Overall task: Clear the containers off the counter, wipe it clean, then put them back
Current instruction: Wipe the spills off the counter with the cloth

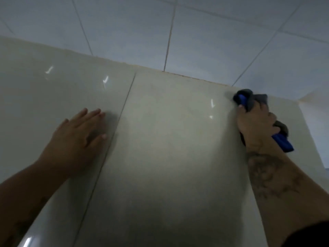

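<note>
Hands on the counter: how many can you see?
2. The left hand lies flat on the counter, left of its seam. The right hand grips a blue-grey cloth near the back wall.

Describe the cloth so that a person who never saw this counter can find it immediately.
Start at the glossy beige counter and follow its back edge, where it meets the tiled wall, toward the right. There the right hand presses a bunched cloth onto the surface. It is the only blue and grey thing; the left hand lies flat and empty.
</note>
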The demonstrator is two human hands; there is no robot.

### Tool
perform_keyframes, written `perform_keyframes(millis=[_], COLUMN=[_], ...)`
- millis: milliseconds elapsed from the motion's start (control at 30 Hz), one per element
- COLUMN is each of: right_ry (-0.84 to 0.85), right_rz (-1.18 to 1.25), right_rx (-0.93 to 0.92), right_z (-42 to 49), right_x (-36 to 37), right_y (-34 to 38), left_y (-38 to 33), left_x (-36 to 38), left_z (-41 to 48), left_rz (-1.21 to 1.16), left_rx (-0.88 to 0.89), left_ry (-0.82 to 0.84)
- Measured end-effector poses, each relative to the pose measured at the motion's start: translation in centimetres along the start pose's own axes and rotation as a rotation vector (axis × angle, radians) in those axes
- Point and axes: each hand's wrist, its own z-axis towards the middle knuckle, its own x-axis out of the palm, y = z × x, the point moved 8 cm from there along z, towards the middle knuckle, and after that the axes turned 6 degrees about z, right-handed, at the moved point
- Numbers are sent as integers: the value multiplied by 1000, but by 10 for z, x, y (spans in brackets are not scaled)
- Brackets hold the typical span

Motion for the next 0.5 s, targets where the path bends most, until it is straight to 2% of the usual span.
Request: perform_keyframes(millis=[100, 167, 233, 267, 333, 400, 433, 500], right_ry=[-64, -25, 74, 109, 215, 364, 381, 269], right_rz=[85, 82, 49, 30, -4, -14, 11, 20], right_rx=[233, 217, 50, -114, -567, -914, -976, -901], right_z=[-9, -31, -77, -107, -178, -219, -212, -173], right_x=[20, 44, 70, 83, 105, 111, 105, 87], right_y=[57, 131, 221, 267, 342, 365, 356, 317], left_y=[53, 75, 85, 86, 85, 87, 92, 112], left_x=[-6, -5, -7, -9, -11, -14, -17, -26], left_z=[11, 16, 20, 22, 23, 22, 21, 22], left_rz=[43, 78, 93, 83, 37, -19, -36, -42], left_rx=[-49, -27, 3, 19, 62, 100, 110, 110], left_ry=[21, 41, 28, 16, 16, 41, 45, 20])
